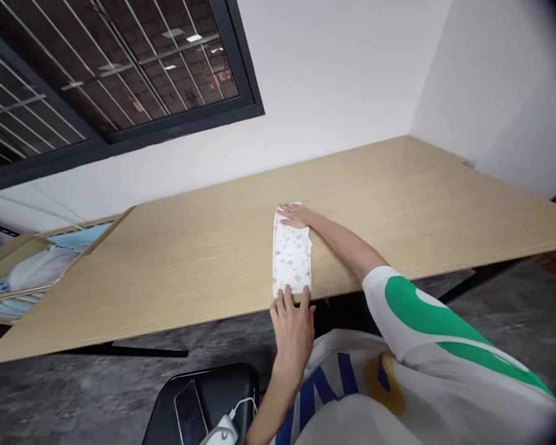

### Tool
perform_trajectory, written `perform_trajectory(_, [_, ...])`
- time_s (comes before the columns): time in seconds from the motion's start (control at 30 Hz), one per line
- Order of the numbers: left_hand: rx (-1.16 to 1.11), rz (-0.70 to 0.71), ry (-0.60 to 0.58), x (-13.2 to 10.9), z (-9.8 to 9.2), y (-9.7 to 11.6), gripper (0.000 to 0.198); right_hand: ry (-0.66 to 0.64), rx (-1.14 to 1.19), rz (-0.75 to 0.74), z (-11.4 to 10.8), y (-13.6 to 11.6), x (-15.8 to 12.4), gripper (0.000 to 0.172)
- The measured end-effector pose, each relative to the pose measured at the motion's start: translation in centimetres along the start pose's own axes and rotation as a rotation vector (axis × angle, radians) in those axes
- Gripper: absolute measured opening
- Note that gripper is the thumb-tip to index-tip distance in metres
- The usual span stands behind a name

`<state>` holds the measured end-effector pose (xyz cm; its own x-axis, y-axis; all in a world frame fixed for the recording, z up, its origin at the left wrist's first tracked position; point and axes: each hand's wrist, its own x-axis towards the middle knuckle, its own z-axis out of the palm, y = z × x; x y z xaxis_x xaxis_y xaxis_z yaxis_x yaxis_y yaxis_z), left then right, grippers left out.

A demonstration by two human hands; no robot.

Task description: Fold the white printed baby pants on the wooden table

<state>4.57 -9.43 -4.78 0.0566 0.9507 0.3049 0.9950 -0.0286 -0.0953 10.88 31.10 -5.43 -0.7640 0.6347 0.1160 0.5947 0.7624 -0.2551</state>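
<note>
A small white cloth with a fine dark print (291, 254) lies folded into a narrow strip near the front edge of the wooden table (204, 259). My left hand (293, 324) rests its spread fingers flat on the cloth's near end at the table edge. My right hand (296, 216) lies flat with fingers stretched on the cloth's far end. Neither hand grips the cloth; both press it against the tabletop.
A cardboard box (32, 272) with pale fabric inside stands at the table's left end. Below, a black stool (213, 389) carries a phone (189, 413) and a white charger with cable (222, 429). A dark barred window (111, 68) is on the wall.
</note>
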Motion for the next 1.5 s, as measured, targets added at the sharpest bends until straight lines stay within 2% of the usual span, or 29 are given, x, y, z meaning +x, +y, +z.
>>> perform_trajectory(0.1, [-0.019, 0.034, 0.029, 0.3, 0.1, 1.5, 0.054, 0.016, -0.045, -0.038, -0.7, -0.1, -0.3, 0.066])
perform_trajectory(0.17, [-0.061, 0.081, 0.035, 0.5, -0.1, 1.6, 0.058, 0.059, -0.1, -0.07, -1.3, -0.9, -0.9, 0.062])
perform_trajectory(0.3, [-0.26, 0.181, 0.001, 1.3, -0.7, -0.7, 0.049, 0.203, -0.168, -0.152, -2.9, -4.3, -4.0, 0.057])
perform_trajectory(0.37, [-0.342, 0.188, -0.005, 1.7, -0.6, -2.4, 0.045, 0.245, -0.117, -0.167, -3.6, -6.6, -7.1, 0.05])
perform_trajectory(0.47, [-0.4, 0.21, 0.003, 2.1, 0.1, -4.0, 0.04, 0.173, 0.094, -0.19, -4.5, -9.8, -13.5, 0.037])
perform_trajectory(0.53, [-0.429, 0.23, 0.012, 2.3, 0.7, -4.4, 0.039, 0.103, 0.18, -0.263, -4.5, -11.8, -18.2, 0.036])
perform_trajectory(0.63, [-0.495, 0.244, 0.015, 2.2, 0.7, -4.6, 0.037, 0.069, 0.066, -0.325, -3.5, -14.2, -24.2, 0.046])
perform_trajectory(0.77, [-0.675, 0.273, -0.019, 1.6, -1.2, -5.4, 0.028, 0.05, -0.153, -0.315, -2.2, -16.5, -28.8, 0.021])
perform_trajectory(0.83, [-0.766, 0.286, -0.001, 1.1, -2.6, -5.8, 0.028, 0.059, -0.128, -0.314, -2.6, -17.3, -29.7, 0.025])
perform_trajectory(0.9, [-0.828, 0.295, 0.078, 0.7, -3.8, -6.0, 0.03, 0.085, -0.041, -0.325, -4.0, -17.9, -30.1, 0.026])
perform_trajectory(0.93, [-0.846, 0.283, 0.153, 0.6, -4.2, -6.0, 0.032, 0.104, 0.004, -0.327, -5.0, -18.1, -30.0, 0.028])
perform_trajectory(0.97, [-0.852, 0.249, 0.258, 0.6, -4.5, -5.8, 0.034, 0.124, 0.047, -0.324, -6.0, -18.2, -29.8, 0.029])
perform_trajectory(1.07, [-0.8, 0.05, 0.667, 0.9, -4.6, -4.7, 0.031, 0.217, 0.163, -0.28, -9.1, -17.8, -27.9, 0.03])
perform_trajectory(1.1, [-0.775, -0.003, 0.767, 1.2, -4.3, -4.1, 0.028, 0.258, 0.198, -0.255, -9.9, -17.4, -26.9, 0.03])
perform_trajectory(1.13, [-0.756, -0.026, 0.81, 1.4, -4.0, -3.6, 0.025, 0.302, 0.225, -0.229, -10.6, -16.8, -25.7, 0.029])
perform_trajectory(1.17, [-0.739, -0.024, 0.785, 1.7, -3.6, -3.0, 0.023, 0.344, 0.245, -0.202, -11.0, -16.1, -24.4, 0.027])
perform_trajectory(1.2, [-0.718, -0.007, 0.71, 2.0, -3.1, -2.4, 0.024, 0.379, 0.255, -0.178, -11.3, -15.3, -23.0, 0.026])
perform_trajectory(1.27, [-0.634, 0.027, 0.499, 2.7, -1.9, -1.2, 0.031, 0.428, 0.261, -0.141, -11.3, -13.3, -19.9, 0.023])
perform_trajectory(1.33, [-0.515, 0.02, 0.335, 3.4, -0.5, -0.3, 0.042, 0.446, 0.268, -0.113, -10.5, -11.2, -16.8, 0.021])
perform_trajectory(1.5, [-0.284, -0.042, 0.173, 5.3, 2.2, 1.0, 0.053, 0.334, 0.251, 0.008, -6.8, -6.8, -10.9, 0.019])
